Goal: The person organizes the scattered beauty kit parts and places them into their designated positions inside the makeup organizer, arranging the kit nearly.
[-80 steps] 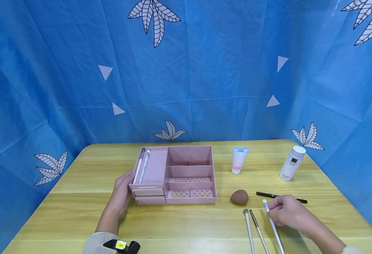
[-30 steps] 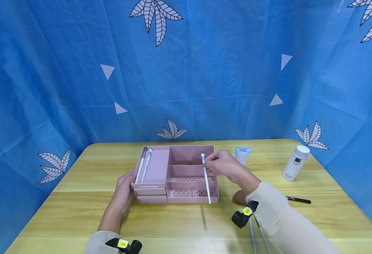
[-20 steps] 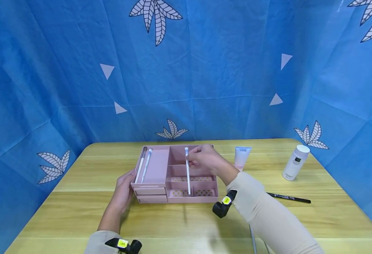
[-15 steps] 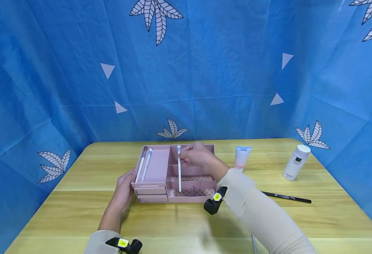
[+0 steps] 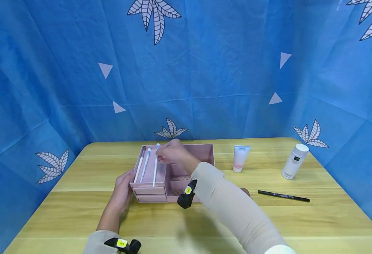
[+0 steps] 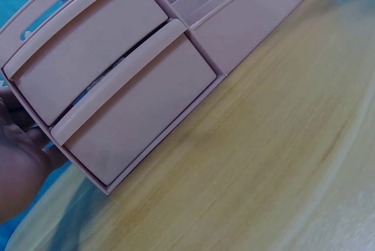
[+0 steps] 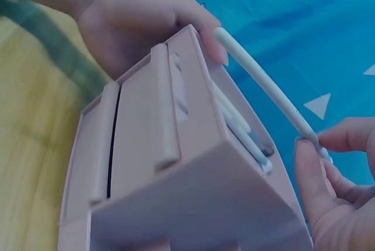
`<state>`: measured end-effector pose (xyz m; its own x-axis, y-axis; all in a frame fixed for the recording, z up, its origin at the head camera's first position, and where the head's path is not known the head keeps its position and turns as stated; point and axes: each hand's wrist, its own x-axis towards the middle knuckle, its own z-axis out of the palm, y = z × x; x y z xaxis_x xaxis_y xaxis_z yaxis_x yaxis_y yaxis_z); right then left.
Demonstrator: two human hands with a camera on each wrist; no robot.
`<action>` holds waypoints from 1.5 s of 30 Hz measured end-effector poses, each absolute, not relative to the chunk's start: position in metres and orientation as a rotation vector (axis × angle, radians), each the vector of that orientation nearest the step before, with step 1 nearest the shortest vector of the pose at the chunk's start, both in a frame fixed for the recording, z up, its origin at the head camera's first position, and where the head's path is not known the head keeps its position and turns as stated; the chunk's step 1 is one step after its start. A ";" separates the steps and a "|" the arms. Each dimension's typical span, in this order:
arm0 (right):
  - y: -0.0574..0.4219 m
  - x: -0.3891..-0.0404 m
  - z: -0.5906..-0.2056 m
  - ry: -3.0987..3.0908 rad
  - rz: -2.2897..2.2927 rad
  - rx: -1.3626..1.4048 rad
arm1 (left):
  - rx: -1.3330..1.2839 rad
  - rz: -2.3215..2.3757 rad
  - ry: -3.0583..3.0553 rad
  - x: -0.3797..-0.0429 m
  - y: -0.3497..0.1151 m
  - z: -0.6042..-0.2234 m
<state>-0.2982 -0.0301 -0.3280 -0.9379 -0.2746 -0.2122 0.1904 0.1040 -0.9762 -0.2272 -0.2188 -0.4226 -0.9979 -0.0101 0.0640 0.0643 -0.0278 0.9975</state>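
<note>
A pink makeup organizer (image 5: 149,191) with two drawers and several compartments stands on the table. My left hand (image 5: 121,188) grips its left wall, thumb over the rim and fingers along the outside. Between right thumb and fingertips I pinch a white-handled makeup brush (image 5: 155,173), bristle end up, over the organizer's left top tray. In the right wrist view that brush (image 7: 263,78) slants above the tray rim, the right hand (image 7: 340,186) near its bristle end. Two other makeup brushes, one dark-tipped (image 5: 138,170) and one pale (image 5: 145,165), lie side by side in the tray.
Right of the organizer stand a white-and-pink tube (image 5: 241,158) and a white bottle (image 5: 295,161). A black pen (image 5: 282,196) lies on the table (image 5: 325,225). The right sleeve (image 5: 237,208) partly covers a brown makeup sponge (image 5: 245,191). A blue curtain (image 5: 230,70) hangs behind.
My right hand picked up the brush from the table at right and carried it left across the organizer to above the left tray. The left hand has stayed on the organizer's side.
</note>
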 end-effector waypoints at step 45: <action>-0.090 -0.317 -0.338 2.305 -1.736 0.110 | -0.073 -2.220 -2.136 -0.228 -0.220 -0.422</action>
<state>-0.3167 -0.0899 -0.3375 -0.9650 -0.0911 -0.2460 0.2112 0.2861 -0.9346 -0.2281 -0.2197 -0.4221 -0.9971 -0.0101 0.0758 0.0761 -0.0379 0.9964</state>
